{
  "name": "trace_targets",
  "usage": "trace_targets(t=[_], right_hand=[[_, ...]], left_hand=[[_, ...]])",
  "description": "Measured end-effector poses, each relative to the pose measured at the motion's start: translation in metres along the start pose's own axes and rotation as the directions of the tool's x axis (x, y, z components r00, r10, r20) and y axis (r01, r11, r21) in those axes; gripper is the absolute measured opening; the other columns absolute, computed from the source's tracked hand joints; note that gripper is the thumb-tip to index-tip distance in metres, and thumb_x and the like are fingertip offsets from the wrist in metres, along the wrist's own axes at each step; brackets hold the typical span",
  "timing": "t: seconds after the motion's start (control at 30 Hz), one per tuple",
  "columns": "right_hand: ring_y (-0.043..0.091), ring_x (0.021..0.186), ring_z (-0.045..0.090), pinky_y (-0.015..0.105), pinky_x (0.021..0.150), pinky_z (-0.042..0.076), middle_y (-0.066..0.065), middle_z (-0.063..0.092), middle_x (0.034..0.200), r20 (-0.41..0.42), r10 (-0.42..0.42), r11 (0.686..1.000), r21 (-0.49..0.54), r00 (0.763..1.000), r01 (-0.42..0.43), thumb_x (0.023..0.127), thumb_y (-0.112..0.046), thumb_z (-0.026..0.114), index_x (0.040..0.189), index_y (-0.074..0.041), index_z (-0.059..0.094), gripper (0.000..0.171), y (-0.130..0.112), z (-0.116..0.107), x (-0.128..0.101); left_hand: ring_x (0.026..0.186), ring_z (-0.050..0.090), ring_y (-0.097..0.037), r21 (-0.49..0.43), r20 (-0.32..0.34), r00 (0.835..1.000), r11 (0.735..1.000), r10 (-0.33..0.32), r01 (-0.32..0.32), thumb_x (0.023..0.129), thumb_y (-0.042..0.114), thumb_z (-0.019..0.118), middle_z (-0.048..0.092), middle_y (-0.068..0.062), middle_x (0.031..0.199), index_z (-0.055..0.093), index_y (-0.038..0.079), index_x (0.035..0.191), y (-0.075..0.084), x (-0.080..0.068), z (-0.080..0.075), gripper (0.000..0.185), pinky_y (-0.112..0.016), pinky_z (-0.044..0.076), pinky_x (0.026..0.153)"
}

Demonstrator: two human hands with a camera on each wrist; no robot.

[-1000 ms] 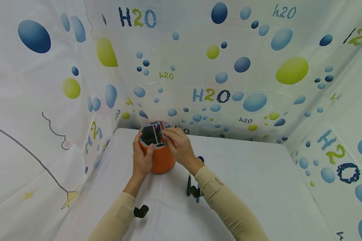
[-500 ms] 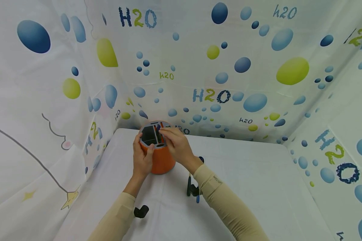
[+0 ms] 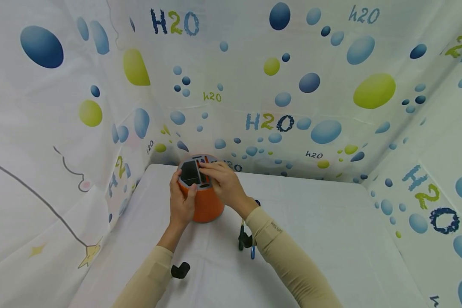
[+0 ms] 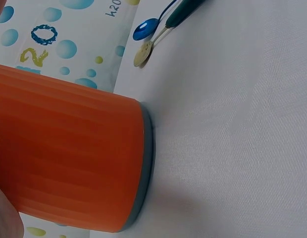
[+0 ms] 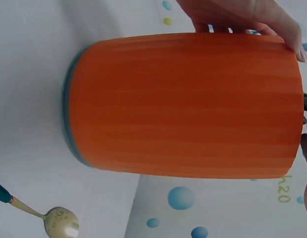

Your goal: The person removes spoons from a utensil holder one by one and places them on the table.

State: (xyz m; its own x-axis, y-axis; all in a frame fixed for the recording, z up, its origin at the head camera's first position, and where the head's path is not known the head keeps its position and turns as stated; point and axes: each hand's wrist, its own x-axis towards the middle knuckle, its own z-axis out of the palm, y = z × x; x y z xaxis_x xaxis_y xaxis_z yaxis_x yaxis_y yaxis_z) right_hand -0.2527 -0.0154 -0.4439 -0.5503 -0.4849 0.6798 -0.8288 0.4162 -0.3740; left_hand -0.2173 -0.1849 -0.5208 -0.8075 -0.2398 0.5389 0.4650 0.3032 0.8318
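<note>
Right hand [image 3: 225,185] lowered onto orange holder [image 3: 205,205], left hand [image 3: 181,201] gripping it, "H2O" backdrop [image 3: 269,122]

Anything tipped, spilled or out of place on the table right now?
Nothing stands out. The orange holder stands upright, steadied by the left hand; the right hand is at its top. Spoons lie loose on the table.

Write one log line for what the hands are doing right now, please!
left hand: grips orange holder | right hand: fingers at its top slots | spoons: on table | holder: upright
</note>
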Motion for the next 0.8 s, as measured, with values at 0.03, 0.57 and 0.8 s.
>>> trace_targets(t=[0.03, 0.57, 0.8], right_hand=[[0.025, 0.123, 0.063, 0.032, 0.109, 0.051, 0.008, 0.071, 0.134, 0.007, 0.004, 1.0, 0.002, 1.0, -0.004, 0.102, 0.001, 0.06, 0.126, -0.003, 0.074, 0.029, 0.0, 0.0, 0.0], [0.023, 0.12, 0.064, 0.031, 0.104, 0.054, 0.008, 0.073, 0.127, 0.05, 0.04, 0.999, -0.001, 0.998, -0.04, 0.099, 0.002, 0.063, 0.118, -0.004, 0.078, 0.025, 0.003, 0.002, 0.007], [0.023, 0.118, 0.065, 0.031, 0.105, 0.054, 0.01, 0.074, 0.122, 0.056, -0.018, 1.0, -0.014, 0.998, 0.019, 0.097, 0.003, 0.065, 0.111, -0.003, 0.079, 0.02, 0.004, 0.0, 0.011]], left_hand=[[0.144, 0.04, -0.042, 0.0, -0.003, 1.0, 1.0, -0.002, 0.002, 0.1, 0.015, 0.057, 0.031, -0.022, 0.164, 0.029, 0.002, 0.157, -0.008, 0.0, 0.001, 0.065, -0.062, 0.033, 0.118], [0.147, 0.04, -0.028, 0.032, 0.016, 1.0, 0.999, 0.002, -0.002, 0.101, 0.028, 0.058, 0.031, -0.004, 0.167, 0.03, 0.022, 0.159, -0.024, 0.0, -0.002, 0.064, -0.059, 0.034, 0.12], [0.147, 0.04, -0.029, 0.033, 0.013, 1.0, 0.999, 0.011, -0.011, 0.101, 0.026, 0.059, 0.031, -0.005, 0.167, 0.03, 0.021, 0.159, -0.023, 0.0, -0.002, 0.064, -0.058, 0.034, 0.12]])
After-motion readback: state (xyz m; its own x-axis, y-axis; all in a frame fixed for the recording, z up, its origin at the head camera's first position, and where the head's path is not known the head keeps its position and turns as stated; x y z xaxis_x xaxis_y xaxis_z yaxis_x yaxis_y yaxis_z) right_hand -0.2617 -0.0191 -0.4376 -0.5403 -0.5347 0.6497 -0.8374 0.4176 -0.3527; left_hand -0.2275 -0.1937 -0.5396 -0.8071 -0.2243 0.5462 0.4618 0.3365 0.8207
